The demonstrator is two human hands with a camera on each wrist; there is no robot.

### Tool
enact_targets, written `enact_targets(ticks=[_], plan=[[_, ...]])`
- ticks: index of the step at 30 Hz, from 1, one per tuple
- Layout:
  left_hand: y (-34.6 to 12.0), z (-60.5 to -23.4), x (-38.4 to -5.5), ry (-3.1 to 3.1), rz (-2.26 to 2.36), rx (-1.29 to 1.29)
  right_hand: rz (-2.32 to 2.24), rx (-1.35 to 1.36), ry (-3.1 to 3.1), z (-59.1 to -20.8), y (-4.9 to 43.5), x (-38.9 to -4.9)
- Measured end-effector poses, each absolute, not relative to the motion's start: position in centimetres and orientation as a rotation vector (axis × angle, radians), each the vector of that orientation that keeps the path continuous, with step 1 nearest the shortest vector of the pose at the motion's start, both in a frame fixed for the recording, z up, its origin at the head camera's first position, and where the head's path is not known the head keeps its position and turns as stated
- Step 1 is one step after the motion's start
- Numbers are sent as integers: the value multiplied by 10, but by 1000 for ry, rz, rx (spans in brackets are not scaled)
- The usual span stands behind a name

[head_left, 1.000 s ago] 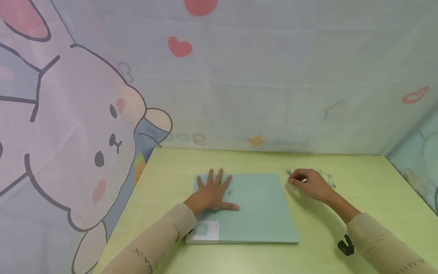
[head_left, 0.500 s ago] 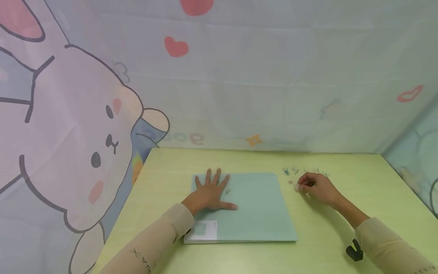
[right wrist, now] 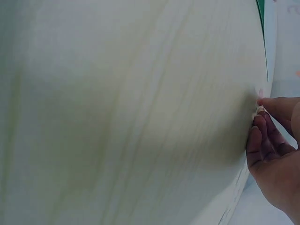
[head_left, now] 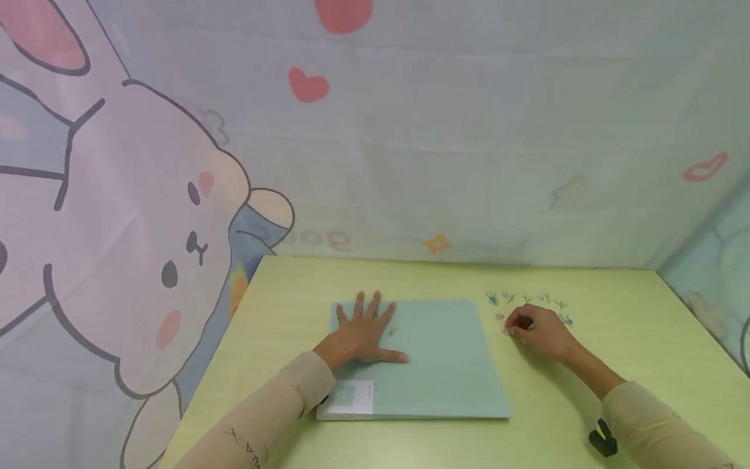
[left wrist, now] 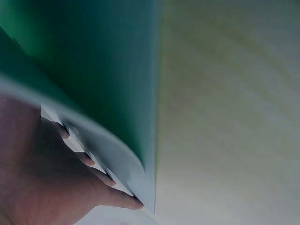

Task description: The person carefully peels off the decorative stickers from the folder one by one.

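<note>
My left hand (head_left: 363,335) presses flat, fingers spread, on a pale green folder (head_left: 439,365) with a white label at its lower left corner. In the left wrist view the folder's cover (left wrist: 108,93) bends up beside that hand. Right of the folder, the thumb and fingertips of my right hand (head_left: 541,331) pinch a tiny pale pinkish piece (right wrist: 261,95) close to the tabletop; its kind is too small to tell. Just beyond those fingertips lies a small pink piece (head_left: 499,317). A small leaf-like piece (head_left: 392,331) shows on the folder near my left hand.
Several small bluish-green, sprig-like pieces (head_left: 492,298) lie in a loose arc behind my right hand. The yellow-green table (head_left: 422,446) ends at a printed cloth backdrop (head_left: 410,163). A black clip-like object (head_left: 602,440) shows beside the right sleeve.
My right hand has drawn back from the sprig-like pieces toward the front, uncovering the small pink piece, then shifted slightly closer to the folder. The left hand stays in place.
</note>
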State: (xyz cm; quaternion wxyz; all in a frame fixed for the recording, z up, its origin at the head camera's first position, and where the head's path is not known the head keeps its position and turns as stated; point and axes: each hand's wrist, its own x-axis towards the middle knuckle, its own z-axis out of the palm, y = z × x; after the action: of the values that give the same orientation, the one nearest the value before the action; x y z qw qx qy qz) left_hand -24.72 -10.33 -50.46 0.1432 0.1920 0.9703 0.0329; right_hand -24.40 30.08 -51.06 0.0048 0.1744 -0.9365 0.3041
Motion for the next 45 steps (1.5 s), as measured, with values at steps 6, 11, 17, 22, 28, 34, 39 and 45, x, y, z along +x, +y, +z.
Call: enact_targets(ticks=[6, 11, 17, 22, 28, 34, 39, 45], plan=[[-105, -505, -248, 2799, 86, 548, 895, 571, -2893, -513, 301, -246], [-104, -507, -248, 2800, 120, 561, 902, 573, -2865, -513, 302, -244], [-103, -506, -248, 2791, 98, 545, 926, 596, -2845, -514, 301, -242], [-103, -504, -247, 2786, 94, 547, 959, 605, -2851, -513, 299, -242], [-106, -505, -249, 2787, 112, 576, 1034, 620, -2846, -510, 296, -241], [-117, -503, -250, 2754, 248, 617, 1057, 656, -2833, -508, 289, -241], [-130, -499, -249, 2740, 331, 668, 1003, 698, -2794, -504, 281, -242], [-150, -499, -252, 2775, 355, 685, 1000, 749, -2751, -499, 267, -244]])
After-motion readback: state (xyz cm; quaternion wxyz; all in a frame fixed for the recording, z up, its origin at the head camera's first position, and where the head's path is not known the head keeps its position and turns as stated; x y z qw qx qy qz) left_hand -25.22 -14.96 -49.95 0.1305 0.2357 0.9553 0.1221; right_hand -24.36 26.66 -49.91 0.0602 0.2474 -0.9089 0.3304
